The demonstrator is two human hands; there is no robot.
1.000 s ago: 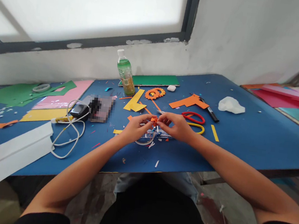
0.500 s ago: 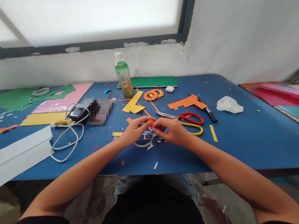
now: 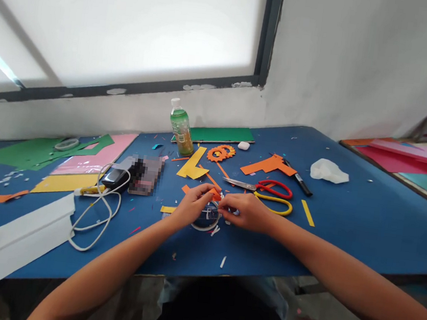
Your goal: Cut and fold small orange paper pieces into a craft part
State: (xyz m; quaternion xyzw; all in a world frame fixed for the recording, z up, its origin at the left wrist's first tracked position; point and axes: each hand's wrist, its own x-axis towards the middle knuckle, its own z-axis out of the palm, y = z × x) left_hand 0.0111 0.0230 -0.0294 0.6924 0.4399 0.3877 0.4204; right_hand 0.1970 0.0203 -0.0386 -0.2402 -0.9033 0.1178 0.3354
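Observation:
My left hand [image 3: 194,205] is closed on a small orange paper piece [image 3: 215,195], pinched between thumb and fingers. Close beside it, my right hand [image 3: 245,211] has its fingertips pressed together at the edge of that piece. A tiny white bit shows between the hands; what the right fingers pinch is too small to make out. Under the hands lies a roll of clear tape [image 3: 211,228]. Scissors [image 3: 258,187] with one red and one yellow handle loop lie just beyond my right hand.
Beyond my hands are a yellow paper cutout [image 3: 193,167], orange gear-shaped cutouts [image 3: 217,154], a bottle [image 3: 182,130], an orange cutout [image 3: 269,165] and a black marker [image 3: 303,184]. A white cable [image 3: 108,225] and folded white paper [image 3: 26,244] lie left. Crumpled white paper [image 3: 329,171] lies right.
The head view has tilted up, so the table sits lower in the picture. My right fingertips have drawn slightly away from the orange paper piece, and a white bit now shows there.

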